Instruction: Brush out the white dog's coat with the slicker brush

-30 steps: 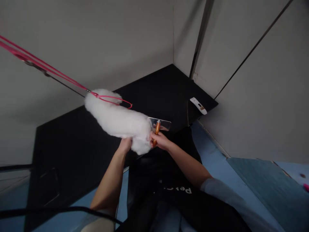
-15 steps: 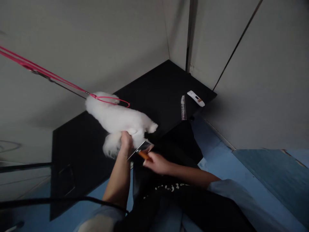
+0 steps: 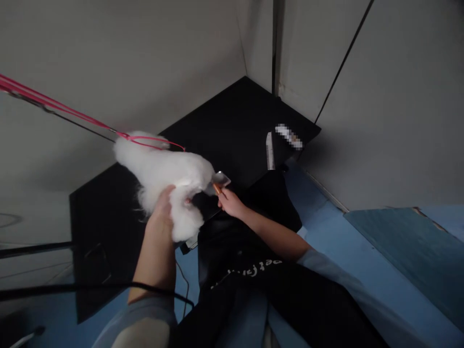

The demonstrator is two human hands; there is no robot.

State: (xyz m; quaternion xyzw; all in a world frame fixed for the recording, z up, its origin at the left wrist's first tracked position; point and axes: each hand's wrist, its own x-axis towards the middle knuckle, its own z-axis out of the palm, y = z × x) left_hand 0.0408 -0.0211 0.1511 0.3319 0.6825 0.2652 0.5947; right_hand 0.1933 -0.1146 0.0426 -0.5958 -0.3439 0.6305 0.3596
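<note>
A white fluffy dog (image 3: pixel 170 169) stands on a black grooming table, a pink cord (image 3: pixel 83 116) looped about it. My left hand (image 3: pixel 163 205) is pressed into the fur at its near side. It appears wrapped round a raised fluffy leg (image 3: pixel 186 220); most of its fingers are buried, and a bit of pink, perhaps a fingertip, shows past the leg. My right hand (image 3: pixel 230 203) is closed on the orange handle of a slicker brush (image 3: pixel 222 179). The brush's flat metal head is beside the dog's rear end, and whether it touches the fur is unclear.
On the table (image 3: pixel 224 116) lie a comb (image 3: pixel 270 151) and a pale, blurred-out object (image 3: pixel 289 136) near the right corner. Grey walls border the far sides. A black cable (image 3: pixel 94 288) crosses by my left forearm, and a dark apron (image 3: pixel 250 241) hangs before me.
The brush and my right hand have moved up, away from my left wrist to the dog's rear. My left hand has shifted left, and a fluffy leg now sticks out towards me.
</note>
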